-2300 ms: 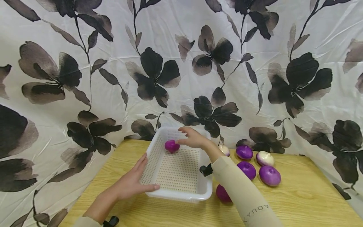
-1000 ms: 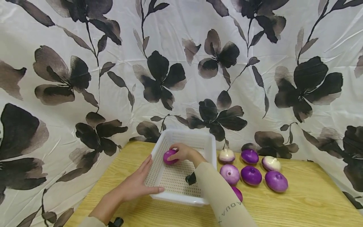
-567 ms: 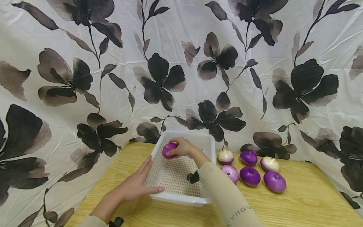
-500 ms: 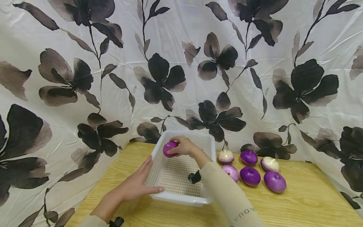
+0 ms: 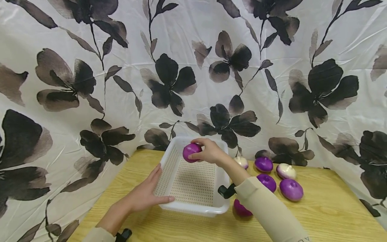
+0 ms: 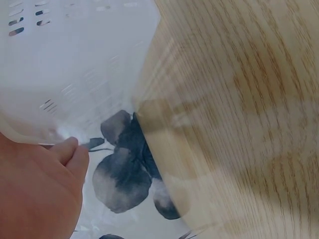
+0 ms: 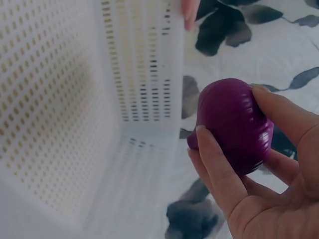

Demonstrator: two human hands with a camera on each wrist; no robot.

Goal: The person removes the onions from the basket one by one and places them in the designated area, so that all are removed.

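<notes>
A red onion is pinched in my right hand, above the back half of a white perforated plastic basket. In the right wrist view, thumb and fingers surround the glossy purple onion, whose stub points toward the basket wall. My left hand lies along the basket's near left corner, fingers straight on the left side and thumb over the front rim. The left wrist view shows the fingers of that hand at the basket rim. Nothing else is inside the basket.
Right of the basket several onions lie on the wooden table: purple ones, a lighter purple one, a white-topped one and a dark magenta one. My right sleeve hides part of the group. A floral cloth hangs behind.
The right hand reached the onion inside the basket, gripped it, lifted it off the left side and has moved it up and right. The left hand stays at the basket's corner.
</notes>
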